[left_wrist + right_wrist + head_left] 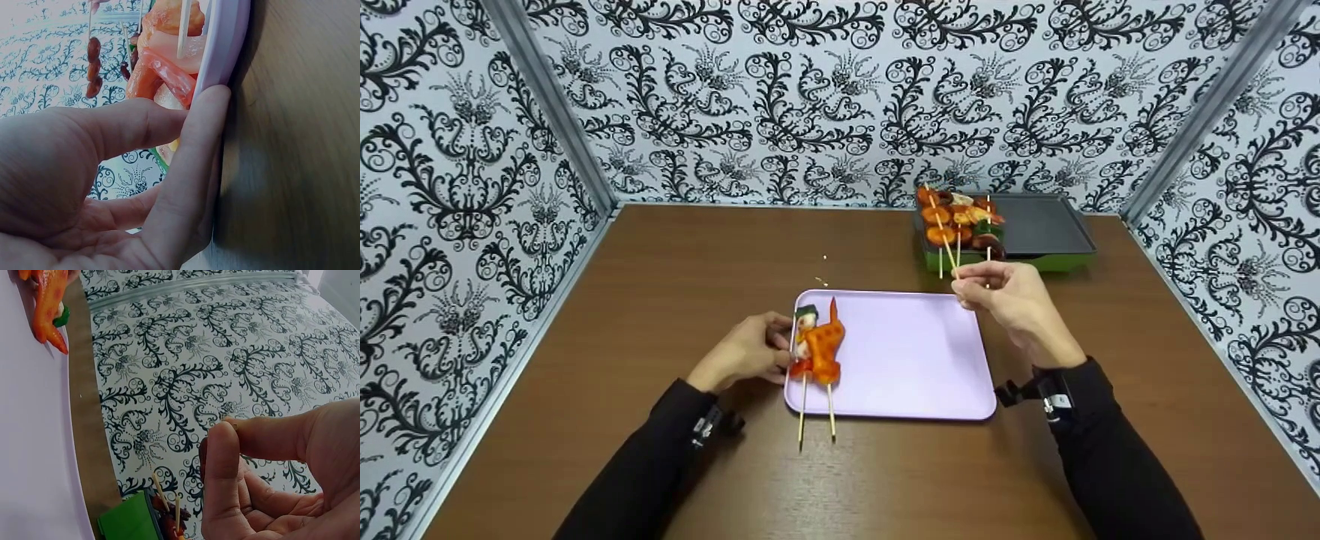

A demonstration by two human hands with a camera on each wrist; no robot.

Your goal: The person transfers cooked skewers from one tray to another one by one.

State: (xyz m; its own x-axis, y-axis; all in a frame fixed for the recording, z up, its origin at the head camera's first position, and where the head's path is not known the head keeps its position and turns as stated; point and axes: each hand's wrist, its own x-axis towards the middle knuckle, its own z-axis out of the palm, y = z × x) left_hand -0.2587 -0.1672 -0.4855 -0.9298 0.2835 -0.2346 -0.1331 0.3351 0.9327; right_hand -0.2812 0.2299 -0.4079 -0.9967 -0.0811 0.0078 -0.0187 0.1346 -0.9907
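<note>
Nearest: two wooden-stick skewers of orange and green food (819,346) lay on the left edge of the flat lilac plastic tray (915,360), their sticks overhanging the brown wooden surface (675,270).
Left hand (746,351): its grip pinched the tray's left rim, thumb on top, probably to steady the tray.
Right hand (1011,298): its grip closed on the end of a thin wooden skewer of orange slices (941,225), apparently held by the bare stick to keep fingers off the food.
Farthest: a green-based griddle with a dark plate (1046,229) carried more skewers at its left end.
</note>
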